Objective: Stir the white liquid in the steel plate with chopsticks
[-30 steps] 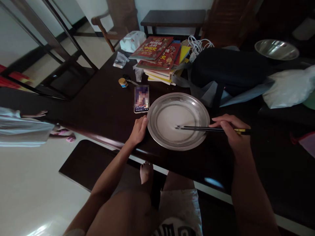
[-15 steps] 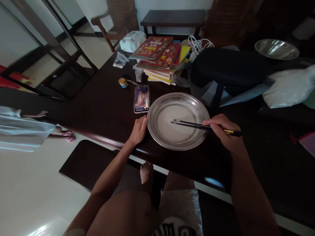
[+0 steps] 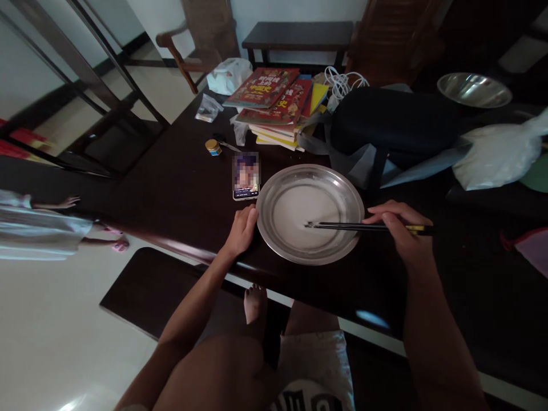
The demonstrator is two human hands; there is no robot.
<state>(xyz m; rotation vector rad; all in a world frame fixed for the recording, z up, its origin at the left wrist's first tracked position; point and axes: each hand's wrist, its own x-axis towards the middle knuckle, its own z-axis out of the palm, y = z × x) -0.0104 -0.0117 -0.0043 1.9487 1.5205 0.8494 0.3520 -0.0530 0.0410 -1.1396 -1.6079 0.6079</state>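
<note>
A wide, shallow steel basin [image 3: 274, 240] stands near the table's front edge with a whitish liquid [image 3: 295, 214] in it. My left hand [image 3: 242, 229] is closed at the basin's left rim, thumb on the edge, other fingers partly hidden. In my right hand [image 3: 405, 228] is a pair of black chopsticks [image 3: 342, 226] with gold bands near the thick ends. Their tips dip into the liquid near the basin's middle, and the shafts cross its right rim. Just beyond my left hand lies a lit phone [image 3: 246, 177], its screen partly blurred.
Books [image 3: 265, 88] are piled at the back of the dark table [image 3: 180, 188], beside white cables [image 3: 342, 83]. A black bag [image 3: 394, 120], a metal bowl [image 3: 474, 90] and a white plastic bag [image 3: 496, 154] stand at the right. A small jar [image 3: 213, 147] sits left of the phone. A person [image 3: 38, 222] is at far left.
My right hand has moved right and slightly toward me, so the chopsticks lie more level and their tips have shifted nearer to me in the liquid. My left hand stays at the rim.
</note>
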